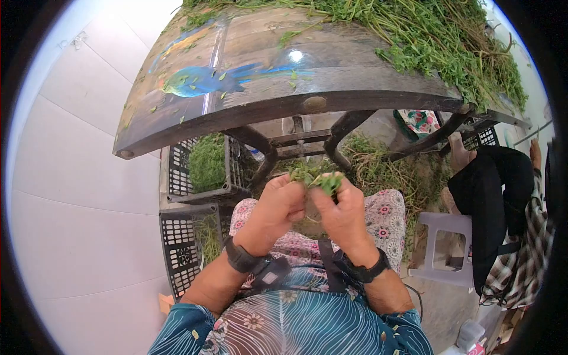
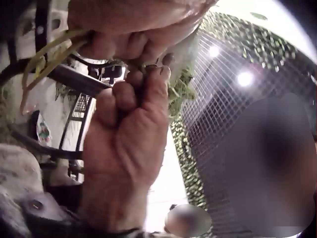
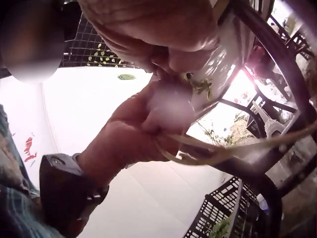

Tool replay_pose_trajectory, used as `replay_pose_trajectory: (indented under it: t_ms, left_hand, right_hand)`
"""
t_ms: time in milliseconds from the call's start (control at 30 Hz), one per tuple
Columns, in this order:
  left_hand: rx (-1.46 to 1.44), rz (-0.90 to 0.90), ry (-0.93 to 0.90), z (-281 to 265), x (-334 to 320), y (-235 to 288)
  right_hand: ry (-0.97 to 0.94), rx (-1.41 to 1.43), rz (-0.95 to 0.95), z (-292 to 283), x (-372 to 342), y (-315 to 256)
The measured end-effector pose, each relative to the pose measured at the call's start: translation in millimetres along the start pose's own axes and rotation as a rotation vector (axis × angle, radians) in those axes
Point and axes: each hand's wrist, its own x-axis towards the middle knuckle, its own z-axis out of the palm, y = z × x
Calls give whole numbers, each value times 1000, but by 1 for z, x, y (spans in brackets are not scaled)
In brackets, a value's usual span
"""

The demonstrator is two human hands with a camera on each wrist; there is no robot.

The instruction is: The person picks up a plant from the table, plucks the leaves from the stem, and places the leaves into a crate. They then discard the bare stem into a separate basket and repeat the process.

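Both hands meet above the lap, just below the table edge. Between them is a small bunch of green leafy sprigs [image 1: 319,178]. The left hand [image 1: 279,207] pinches its left side, fingers curled. The right hand [image 1: 343,214] grips the leafy right side between thumb and fingers. Pale stems [image 2: 44,59] stick out from the hands in the left wrist view; in the right wrist view long stems [image 3: 213,153] trail beside the left hand [image 3: 143,124]. Fingertips are partly hidden or blurred.
A painted wooden table [image 1: 260,89] stands ahead, with heaped greens [image 1: 438,47] at its right. Black crates [image 1: 180,236] with greens stand at left. Stalks [image 1: 378,160] lie on the floor beneath. At right are a plastic stool [image 1: 423,272] and a seated person [image 1: 503,207].
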Motion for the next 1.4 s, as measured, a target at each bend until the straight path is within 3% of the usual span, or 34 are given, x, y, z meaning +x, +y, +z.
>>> replay_pose_trajectory:
  t_ms: [67,167,200,267,333,467,633,733,833,933,1033,1167,1233,1267,1367,1400]
  left_hand:
    - [-251,-65,-223,-14,3,-3]
    - [-286,22,-336,2,-8,11]
    - [-168,19,-310,5,-10,15]
    - [64,23,-249,6,-12,24]
    - [31,-6,-176,1,-5,20]
    - [44,-31,-34,3,-2,13]
    - [132,5,-93,6,0,7]
    - [149,14,-64,7,-1,7]
    - [216,45,-49,7,-4,9]
    - [335,106,-61,3,-3,7]
    - [628,208,-57,2,1,3]
    - [1040,417,-75,-5,9,-6]
    - [1069,492,-36,-3,10,-10]
    - [1084,530,-15,-2,10,-11]
    - [945,348,-34,2,1,1]
    - [859,282,-22,1,-1,3]
  right_hand:
    - [9,563,402,-2,4,4]
    - [50,1135,536,-21,15,38]
    - [-15,1180,545,-28,17,39]
    - [-12,1146,589,-35,13,33]
    - [-10,1079,578,-38,7,13]
    - [-77,662,519,-41,5,-4]
    - [-217,227,408,-28,3,1]
    - [-123,152,267,-19,2,-3]
    - [19,593,422,-27,7,1]
    - [243,728,489,-34,12,-6]
    - [-3,460,421,-41,3,-11]
    - [-61,-239,-37,-24,-5,-11]
    - [-155,-472,-241,-23,-3,-8]
    - [-166,-468,-223,-23,-2,-7]
    - [-70,-505,-230,-24,-1,3]
    - [-58,-466,-140,-25,-1,4]
